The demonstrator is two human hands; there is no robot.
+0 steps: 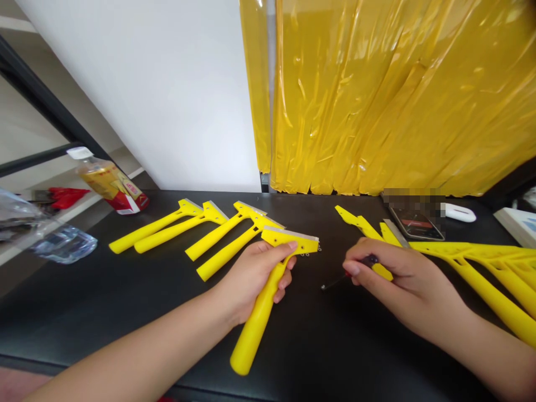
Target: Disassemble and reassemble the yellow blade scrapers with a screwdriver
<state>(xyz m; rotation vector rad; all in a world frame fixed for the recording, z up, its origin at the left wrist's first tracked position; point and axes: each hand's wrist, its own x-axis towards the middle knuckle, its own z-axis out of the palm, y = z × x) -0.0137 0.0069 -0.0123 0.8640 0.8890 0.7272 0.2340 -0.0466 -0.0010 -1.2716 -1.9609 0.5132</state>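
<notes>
Near the middle of the black table, my left hand (255,274) is closed around the neck of a yellow scraper (256,329), thumb pressed on its head. A metal blade runs along the scraper's far edge, and its handle points toward me. To the right, my right hand (404,287) grips a thin screwdriver (336,282), its tip pointing left and apart from the scraper. Something small and light shows at that tip, too small to name. Several tiny ring-like metal parts (307,254) lie beside the scraper's head.
Several bladed yellow scrapers (167,229) lie in a row on the left. More yellow scraper parts (481,279) are piled on the right, near a phone (414,219) and a white case (459,212). A drink bottle (111,181) and a clear bottle (62,240) lean at far left.
</notes>
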